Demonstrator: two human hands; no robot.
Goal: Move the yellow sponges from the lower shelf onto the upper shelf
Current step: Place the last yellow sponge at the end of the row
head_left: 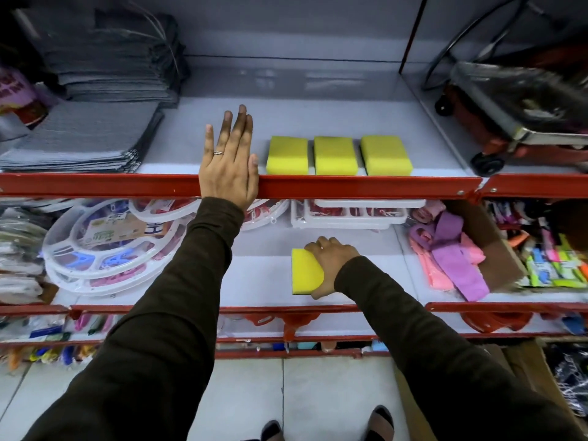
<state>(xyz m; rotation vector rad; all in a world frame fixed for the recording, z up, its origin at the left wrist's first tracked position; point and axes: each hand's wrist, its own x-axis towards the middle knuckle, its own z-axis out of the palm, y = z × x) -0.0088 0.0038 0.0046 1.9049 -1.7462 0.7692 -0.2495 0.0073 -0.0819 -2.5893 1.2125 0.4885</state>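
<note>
Fingers [321,245] of the right hand [331,265] curl over the far edge of a yellow sponge [305,272] while the thumb presses its near corner, pinching the last block seen on the lower shelf [254,281], where it sits near the front lip. Foam gives under a squeeze, and the hold covers only the right end — a quick lift could let the free left end sag or twist out of the hand and drop toward the tiled floor [241,393] below. Above, the left hand [227,167] lies flat and spread, gripping nothing, palm across the red rail [350,186] of the upper shelf [318,119] with its fingers reaching onto the board. Three sponges [334,155] already stand in a tight row just behind that rail, just right of the spread hand. Open space for a fourth appears only to the right of the row or behind it; the gap at the left is taken by the resting hand. Raised too close to the shelving, the block could catch the underside of the rail — or, set down carelessly, shove a neighbour out of line. White plastic racks [350,214] sit at the back of the lower shelf, clear of the likely lifting path.
</note>
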